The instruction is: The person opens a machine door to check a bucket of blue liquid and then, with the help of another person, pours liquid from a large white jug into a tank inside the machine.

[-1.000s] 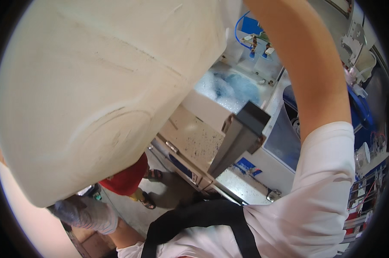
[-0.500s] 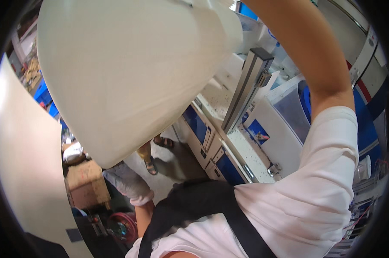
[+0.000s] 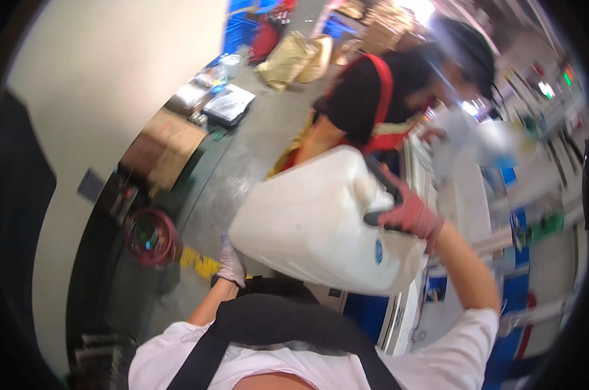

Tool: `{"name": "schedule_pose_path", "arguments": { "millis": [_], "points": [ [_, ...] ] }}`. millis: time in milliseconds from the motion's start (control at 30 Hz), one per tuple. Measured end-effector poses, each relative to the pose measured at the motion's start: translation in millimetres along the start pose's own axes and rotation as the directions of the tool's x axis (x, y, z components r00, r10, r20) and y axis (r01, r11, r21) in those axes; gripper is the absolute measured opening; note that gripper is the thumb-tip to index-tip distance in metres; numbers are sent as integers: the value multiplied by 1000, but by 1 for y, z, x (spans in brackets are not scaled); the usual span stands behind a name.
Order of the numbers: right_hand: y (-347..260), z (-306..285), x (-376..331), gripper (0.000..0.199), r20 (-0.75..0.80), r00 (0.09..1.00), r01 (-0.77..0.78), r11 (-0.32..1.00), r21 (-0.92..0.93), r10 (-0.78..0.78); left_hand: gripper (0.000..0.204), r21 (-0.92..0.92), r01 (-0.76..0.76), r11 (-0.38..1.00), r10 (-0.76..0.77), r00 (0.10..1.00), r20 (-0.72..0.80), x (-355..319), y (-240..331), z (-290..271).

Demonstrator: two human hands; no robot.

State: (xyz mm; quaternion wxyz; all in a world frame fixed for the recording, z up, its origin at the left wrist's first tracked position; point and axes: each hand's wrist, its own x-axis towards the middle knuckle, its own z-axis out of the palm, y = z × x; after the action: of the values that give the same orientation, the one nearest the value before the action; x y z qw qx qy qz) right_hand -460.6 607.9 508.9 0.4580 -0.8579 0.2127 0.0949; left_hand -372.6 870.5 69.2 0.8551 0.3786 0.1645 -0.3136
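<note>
In front of me is a large white plastic jerrycan [image 3: 301,221], tilted over on its side with its capped end to the right. My right hand [image 3: 414,214], in a red glove with dark fingertips, grips it at that end near the cap. At the can's lower left end, my left hand [image 3: 232,265] in a pale grey glove supports the base; the can partly hides its fingers.
A co-worker in a black shirt with red straps [image 3: 353,97] bends over the white machine [image 3: 463,188] just beyond the can. To the left are a cardboard box [image 3: 161,149], a red bucket [image 3: 151,237] with mixed items inside, and a black-and-white case [image 3: 229,104]. Tan sacks [image 3: 288,62] lie farther off.
The jerrycan has dropped from close overhead to waist level and turned, bringing my right hand into view. My view has swung, and the co-worker's upper body now shows.
</note>
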Motion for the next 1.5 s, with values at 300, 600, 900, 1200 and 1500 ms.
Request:
{"name": "schedule_pose_path", "arguments": {
  "millis": [300, 600, 900, 1200, 1500],
  "points": [
    [151, 247, 144, 109, 495, 774, -328, 919, -220, 395, 88, 758, 609, 235, -326, 784, -528, -8, -60, -265],
    [288, 481, 297, 99, 761, 514, -72, 904, -422, 396, 36, 592, 804, -66, -35, 591, -806, -262, -66, -389],
    [216, 525, 426, 95, 845, 388, 526, 664, -531, 368, 32, 613, 634, -471, -436, 436, -787, -262, -117, -360],
    [153, 554, 542, 94, 869, 405, 801, 348, -487, 284, 31, 159, 985, 68, -116, 166, -979, -211, -132, -275],
    [183, 602, 632, 93, 886, 435, 855, 236, -463, 160, 28, 55, 955, 292, -100, 88, -991, -202, -216, -194]
  ]
}}
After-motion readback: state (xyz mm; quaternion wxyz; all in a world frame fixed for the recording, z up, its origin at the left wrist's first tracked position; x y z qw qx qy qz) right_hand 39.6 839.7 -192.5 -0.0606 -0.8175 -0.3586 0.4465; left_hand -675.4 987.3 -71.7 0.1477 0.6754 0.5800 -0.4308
